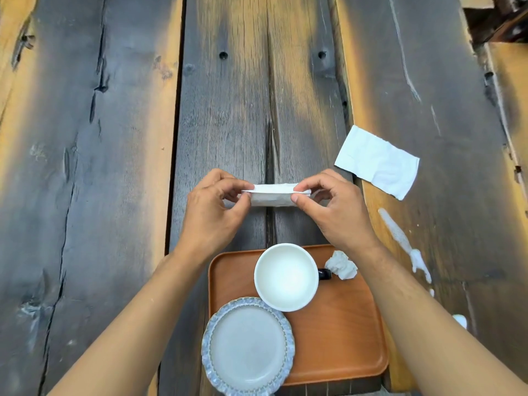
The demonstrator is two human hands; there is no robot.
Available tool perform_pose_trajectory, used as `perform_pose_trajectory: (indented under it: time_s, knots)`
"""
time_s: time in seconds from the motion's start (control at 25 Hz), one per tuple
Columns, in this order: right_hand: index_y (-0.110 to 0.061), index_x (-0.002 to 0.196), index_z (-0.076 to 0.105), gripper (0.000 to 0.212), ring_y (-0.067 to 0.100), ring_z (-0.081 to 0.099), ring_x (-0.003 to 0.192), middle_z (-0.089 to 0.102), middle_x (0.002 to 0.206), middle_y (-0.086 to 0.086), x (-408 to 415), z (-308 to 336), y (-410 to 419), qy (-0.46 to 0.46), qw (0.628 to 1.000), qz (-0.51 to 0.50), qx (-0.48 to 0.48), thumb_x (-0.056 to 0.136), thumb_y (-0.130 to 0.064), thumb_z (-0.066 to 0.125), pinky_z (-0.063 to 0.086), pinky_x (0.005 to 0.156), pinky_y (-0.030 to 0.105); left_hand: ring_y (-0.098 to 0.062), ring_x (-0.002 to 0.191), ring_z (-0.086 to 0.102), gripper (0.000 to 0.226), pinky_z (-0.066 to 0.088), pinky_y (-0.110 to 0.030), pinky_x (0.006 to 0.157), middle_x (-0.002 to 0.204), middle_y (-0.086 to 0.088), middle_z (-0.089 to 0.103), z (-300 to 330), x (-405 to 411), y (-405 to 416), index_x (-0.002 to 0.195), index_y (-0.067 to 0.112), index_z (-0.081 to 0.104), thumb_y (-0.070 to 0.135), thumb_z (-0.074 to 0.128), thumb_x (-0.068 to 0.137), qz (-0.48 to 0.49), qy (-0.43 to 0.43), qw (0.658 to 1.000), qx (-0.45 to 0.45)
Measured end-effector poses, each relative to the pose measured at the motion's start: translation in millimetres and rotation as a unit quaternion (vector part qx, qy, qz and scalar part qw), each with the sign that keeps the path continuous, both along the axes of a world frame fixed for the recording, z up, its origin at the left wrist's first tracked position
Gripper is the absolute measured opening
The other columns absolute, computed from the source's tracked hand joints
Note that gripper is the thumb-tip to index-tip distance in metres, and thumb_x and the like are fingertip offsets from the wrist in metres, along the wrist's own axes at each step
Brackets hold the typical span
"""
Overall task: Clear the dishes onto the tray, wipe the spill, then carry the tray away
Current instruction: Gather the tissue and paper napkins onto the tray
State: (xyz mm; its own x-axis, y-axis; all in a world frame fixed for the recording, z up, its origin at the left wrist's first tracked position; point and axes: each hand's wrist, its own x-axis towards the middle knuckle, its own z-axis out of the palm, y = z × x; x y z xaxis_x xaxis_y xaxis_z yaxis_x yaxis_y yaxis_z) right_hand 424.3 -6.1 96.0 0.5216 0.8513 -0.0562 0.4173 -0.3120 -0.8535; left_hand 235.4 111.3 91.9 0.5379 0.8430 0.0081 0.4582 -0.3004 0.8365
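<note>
Both hands hold a folded white paper napkin (273,195) above the table's middle plank. My left hand (213,211) pinches its left end and my right hand (333,208) pinches its right end. Below them lies an orange-brown tray (340,335) near the table's front edge. On the tray stand a white mug (286,277) with a dark handle, a grey scalloped plate (248,346) and a crumpled white tissue (342,265). A white streak of spilled liquid (404,244) runs down the plank to the right of the tray, with a smaller white blob (460,320) lower down.
A second flat white napkin (377,162) lies on the right plank, above the spill. The table is made of rough dark planks (85,167) with gaps and cracks. A dark wooden object (508,18) sits at the top right corner.
</note>
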Motion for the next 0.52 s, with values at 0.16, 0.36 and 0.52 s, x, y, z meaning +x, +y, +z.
perform_pose_trajectory:
  time_s: [0.16, 0.36, 0.52]
  knots:
    - [-0.022, 0.088, 0.074, 0.008, 0.005, 0.052, 0.102, 0.055, 0.103, -0.002, 4, 5, -4, -0.013, 1.0, 0.004, -0.007, 0.083, -0.022, 0.08, 0.044, 0.091, 0.023, -0.008, 0.106, 0.06, 0.008, 0.043, -0.018, 0.1, 0.107, 0.002, 0.06, 10, 3, 0, 0.088, 0.024, 0.075, 0.018, 0.071, 0.085, -0.002, -0.016, 0.999, -0.035]
    - [-0.017, 0.106, 0.064, 0.03, 0.008, 0.068, 0.096, 0.072, 0.102, -0.007, 0, 20, -2, 0.225, 0.974, 0.033, -0.003, 0.082, -0.019, 0.082, 0.056, 0.089, 0.035, -0.002, 0.068, 0.062, 0.009, 0.05, -0.017, 0.067, 0.07, 0.011, 0.07, 28, 17, -2, 0.079, 0.014, 0.064, 0.006, 0.061, 0.077, 0.031, -0.159, 0.948, -0.275]
    - [-0.01, 0.111, 0.071, 0.03, 0.011, 0.071, 0.087, 0.078, 0.104, 0.003, -12, 15, 4, 0.278, 0.96, -0.019, -0.02, 0.083, -0.009, 0.081, 0.059, 0.083, 0.033, -0.016, 0.068, 0.063, 0.014, 0.053, -0.03, 0.066, 0.074, -0.001, 0.07, 30, 20, 1, 0.085, 0.014, 0.068, 0.009, 0.058, 0.077, 0.069, -0.206, 0.891, -0.4]
